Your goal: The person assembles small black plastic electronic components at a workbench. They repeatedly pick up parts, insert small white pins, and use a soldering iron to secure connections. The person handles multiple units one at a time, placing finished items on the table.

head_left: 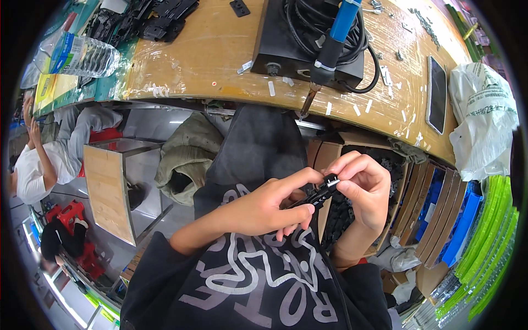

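Above my lap, my left hand (268,207) is closed round a small, elongated black plastic part (318,196), thumb along its near side. My right hand (365,190) pinches the far right end of the same part between thumb and fingertips. Between those fingertips a small silver metal piece (333,181) shows at the part's tip; whether it is fixed to the part I cannot tell. My fingers hide much of the black part. Just below my right hand stands an open cardboard box (324,151) with many dark parts inside.
On the wooden bench (187,66) ahead sits a black box (275,52) with coiled cable. A blue-handled soldering iron (330,52) points down over the bench edge. A phone (437,93), white plastic bag (484,115), clear bottle (88,56) and black parts (165,19) lie around it.
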The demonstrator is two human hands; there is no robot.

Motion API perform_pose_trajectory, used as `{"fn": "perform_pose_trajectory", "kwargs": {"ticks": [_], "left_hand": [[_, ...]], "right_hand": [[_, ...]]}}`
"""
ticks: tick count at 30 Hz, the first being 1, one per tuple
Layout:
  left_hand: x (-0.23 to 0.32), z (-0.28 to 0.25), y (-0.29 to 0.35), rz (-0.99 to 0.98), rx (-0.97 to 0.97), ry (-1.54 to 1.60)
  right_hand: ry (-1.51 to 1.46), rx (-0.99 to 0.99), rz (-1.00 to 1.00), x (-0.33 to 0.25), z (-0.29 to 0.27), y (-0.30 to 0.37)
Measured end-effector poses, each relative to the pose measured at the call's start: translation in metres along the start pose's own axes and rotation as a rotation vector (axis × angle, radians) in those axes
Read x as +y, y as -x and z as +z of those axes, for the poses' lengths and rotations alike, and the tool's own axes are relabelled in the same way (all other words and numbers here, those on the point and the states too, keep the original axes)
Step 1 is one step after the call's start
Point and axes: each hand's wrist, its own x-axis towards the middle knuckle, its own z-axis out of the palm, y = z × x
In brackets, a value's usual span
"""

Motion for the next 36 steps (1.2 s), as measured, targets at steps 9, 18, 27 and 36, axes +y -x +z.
{"fn": "perform_pose_trajectory", "kwargs": {"ticks": [9, 18, 27, 36], "left_hand": [[0.005, -0.011, 0.000, -0.125, 0.001, -0.206], [0.015, -0.015, -0.002, -0.138, 0.027, -0.535], [-0.025, -0.043, -0.016, -0.083, -0.033, 0.411], [-0.029, -0.047, -0.023, 0.075, 0.256, 0.315]], "right_hand": [[0.168, 0.025, 0.185, -0.007, 0.000, 0.001], [0.591, 0.187, -0.020, 0.010, 0.012, 0.004], [0.218, 0.085, -0.152, 0.038, -0.001, -0.004], [0.136, 0.260, -0.107, 0.072, 0.011, -0.015]]}}
